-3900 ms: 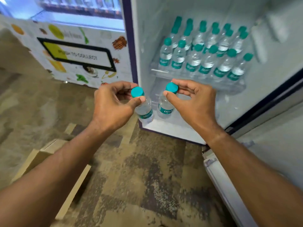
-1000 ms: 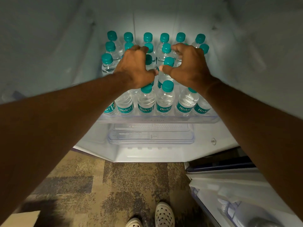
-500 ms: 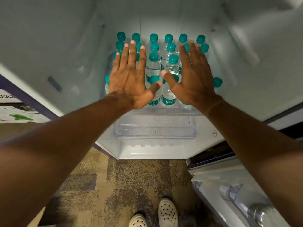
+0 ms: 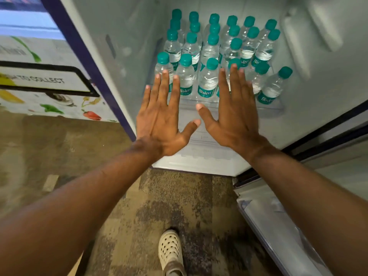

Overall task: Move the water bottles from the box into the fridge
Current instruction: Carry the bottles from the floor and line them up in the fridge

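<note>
Head cam: both hands flat, fingers straight and spread, holding nothing. L hand (image 4: 159,120) and R hand (image 4: 234,116) are side by side in front of fridge (image 4: 127,36) shelf (image 4: 274,108), palms facing away; contact w/ bottles can't tell. Water bottles (image 4: 209,76) w/ teal caps stand upright in rows on the shelf, front row labels readable. Front-right bottle (image 4: 273,88) tilts right. Fridge door (image 4: 278,216) open at lower R. One cream clog (image 4: 170,251) on patterned carpet (image 4: 179,196). Printed cabinet (image 4: 39,76) to L.
</note>
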A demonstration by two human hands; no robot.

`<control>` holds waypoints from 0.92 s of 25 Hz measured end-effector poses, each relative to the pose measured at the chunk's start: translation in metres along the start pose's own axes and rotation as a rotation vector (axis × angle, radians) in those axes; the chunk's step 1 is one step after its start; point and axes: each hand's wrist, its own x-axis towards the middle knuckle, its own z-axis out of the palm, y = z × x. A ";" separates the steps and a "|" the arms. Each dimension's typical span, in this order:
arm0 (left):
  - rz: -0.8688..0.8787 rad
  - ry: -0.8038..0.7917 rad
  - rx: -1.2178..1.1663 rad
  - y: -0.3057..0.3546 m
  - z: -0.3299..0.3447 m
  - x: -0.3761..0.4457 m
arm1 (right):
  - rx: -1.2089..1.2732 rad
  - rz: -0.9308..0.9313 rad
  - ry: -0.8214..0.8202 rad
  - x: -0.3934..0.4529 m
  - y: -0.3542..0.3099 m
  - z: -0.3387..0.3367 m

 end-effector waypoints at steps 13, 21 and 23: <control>-0.362 -0.083 0.047 -0.010 -0.026 -0.255 | 0.063 -0.322 -0.203 -0.160 -0.112 -0.014; -0.654 -0.137 0.007 -0.052 -0.031 -0.424 | 0.158 -0.547 -0.364 -0.256 -0.234 0.016; -0.725 -0.145 -0.004 -0.065 -0.024 -0.466 | 0.170 -0.616 -0.409 -0.283 -0.266 0.028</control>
